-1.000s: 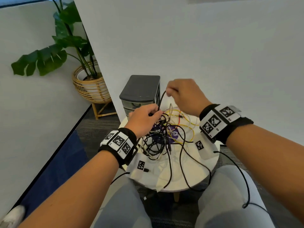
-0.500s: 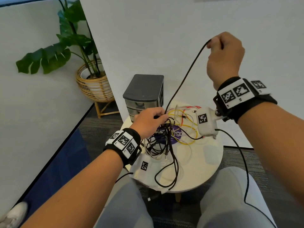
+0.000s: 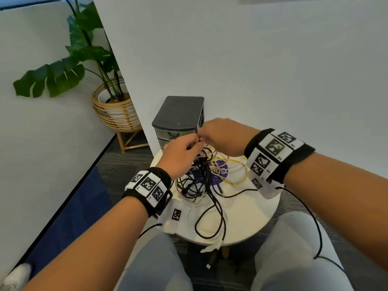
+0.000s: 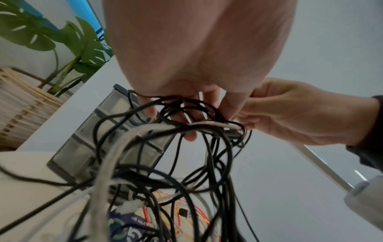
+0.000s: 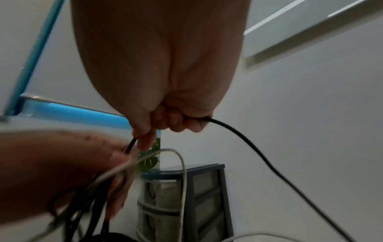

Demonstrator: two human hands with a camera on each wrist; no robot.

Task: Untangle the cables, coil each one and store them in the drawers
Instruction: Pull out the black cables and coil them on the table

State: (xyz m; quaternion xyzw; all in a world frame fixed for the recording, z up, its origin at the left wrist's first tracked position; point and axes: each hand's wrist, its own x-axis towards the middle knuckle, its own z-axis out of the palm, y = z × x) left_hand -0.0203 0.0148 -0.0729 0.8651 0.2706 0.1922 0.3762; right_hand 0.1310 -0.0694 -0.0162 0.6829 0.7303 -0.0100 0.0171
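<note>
Bench (image 3: 249, 215): carrying the cable tangle (image 3: 201, 181), drawers (image 3: 178, 120) behind it.
Left hand (image 3: 180, 158): gripping the tangle's top.
Right hand (image 3: 224, 136): pinching a black cable (image 5: 238, 131) above the tangle.

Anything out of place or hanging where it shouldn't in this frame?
Yes. A black cable loops past the near edge of the round table, and a connector dangles below it. The rest is one knot of cables gripped by the left hand; the right hand pinches one strand.

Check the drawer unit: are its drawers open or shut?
Shut. On the drawer unit the drawer fronts visible in the head and right wrist views sit flush with the frame; none is pulled out.
</note>
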